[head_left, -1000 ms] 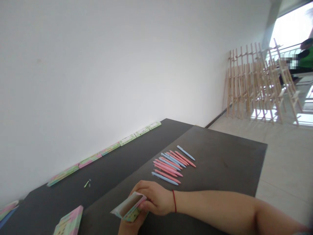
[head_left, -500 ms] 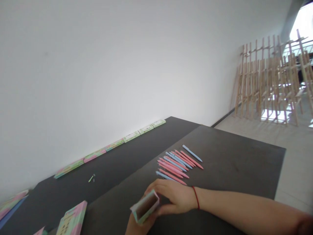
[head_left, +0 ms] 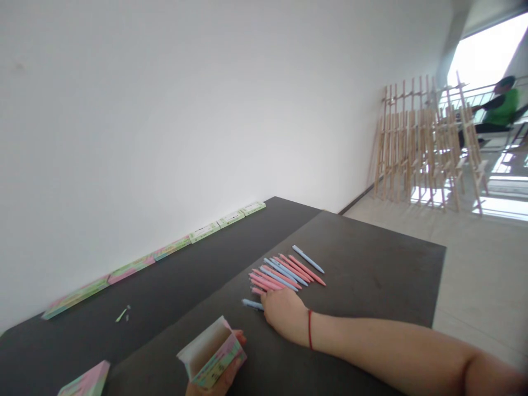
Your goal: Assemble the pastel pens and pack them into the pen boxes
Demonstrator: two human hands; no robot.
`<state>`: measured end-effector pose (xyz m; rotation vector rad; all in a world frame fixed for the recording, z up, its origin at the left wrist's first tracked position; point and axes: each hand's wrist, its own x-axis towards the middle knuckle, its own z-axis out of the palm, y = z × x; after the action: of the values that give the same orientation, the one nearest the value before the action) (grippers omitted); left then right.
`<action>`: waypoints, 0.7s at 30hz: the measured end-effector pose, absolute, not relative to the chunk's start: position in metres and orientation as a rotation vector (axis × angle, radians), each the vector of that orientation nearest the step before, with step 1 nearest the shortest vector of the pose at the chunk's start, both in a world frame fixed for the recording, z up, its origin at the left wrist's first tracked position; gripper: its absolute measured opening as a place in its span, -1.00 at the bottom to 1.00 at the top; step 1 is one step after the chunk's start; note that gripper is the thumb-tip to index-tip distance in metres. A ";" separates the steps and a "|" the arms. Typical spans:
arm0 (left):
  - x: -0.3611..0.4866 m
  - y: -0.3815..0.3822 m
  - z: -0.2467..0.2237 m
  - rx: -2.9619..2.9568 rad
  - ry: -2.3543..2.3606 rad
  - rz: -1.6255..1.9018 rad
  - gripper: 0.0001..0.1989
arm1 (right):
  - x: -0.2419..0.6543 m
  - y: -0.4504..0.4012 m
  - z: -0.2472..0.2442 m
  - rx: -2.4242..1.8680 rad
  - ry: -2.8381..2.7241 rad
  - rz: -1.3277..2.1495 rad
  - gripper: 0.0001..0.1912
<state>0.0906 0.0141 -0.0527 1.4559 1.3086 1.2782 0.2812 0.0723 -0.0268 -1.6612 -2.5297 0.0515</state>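
My left hand is closed around a pastel pink and green cardboard box, whose open top faces up and shows a hollow inside. To its right, my right hand reaches down onto the near side of a row of pink and light-blue pens. Its fingers curl down and are mostly hidden behind the back of the hand. A light-blue pen pokes out beside the fingertips. Whether the fingers pinch it or a pink pen beside it, I cannot make out.
Several pastel boxes lie end to end along the wall. Another box is at the lower left. Small green scraps lie on the dark table. Wooden easels and a seated person are in the background.
My right hand has left the box and moved up to the pens. My left hand alone now holds the box, tilted more to the left. The view has turned right.
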 end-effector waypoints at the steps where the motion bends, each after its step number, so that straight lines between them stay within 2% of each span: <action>1: 0.091 0.014 -0.052 1.453 1.312 1.275 -0.55 | 0.280 0.072 -0.026 -1.661 -2.529 0.051 -0.79; 9: 0.096 0.012 -0.052 1.348 1.250 1.320 -0.53 | 0.325 0.114 -0.009 -1.751 -2.379 0.016 -0.66; 14: 0.098 0.013 -0.053 1.358 1.208 1.348 -0.54 | 0.339 0.132 -0.020 -1.798 -2.364 0.024 -0.69; 21: 0.095 0.017 -0.056 1.444 1.234 1.315 -0.50 | 0.333 0.134 -0.031 -1.699 -2.424 0.026 -0.62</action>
<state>0.0954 0.0166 -0.0560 1.4443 1.2338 1.3149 0.3327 0.1337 -0.0312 -1.6991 -2.4239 0.0258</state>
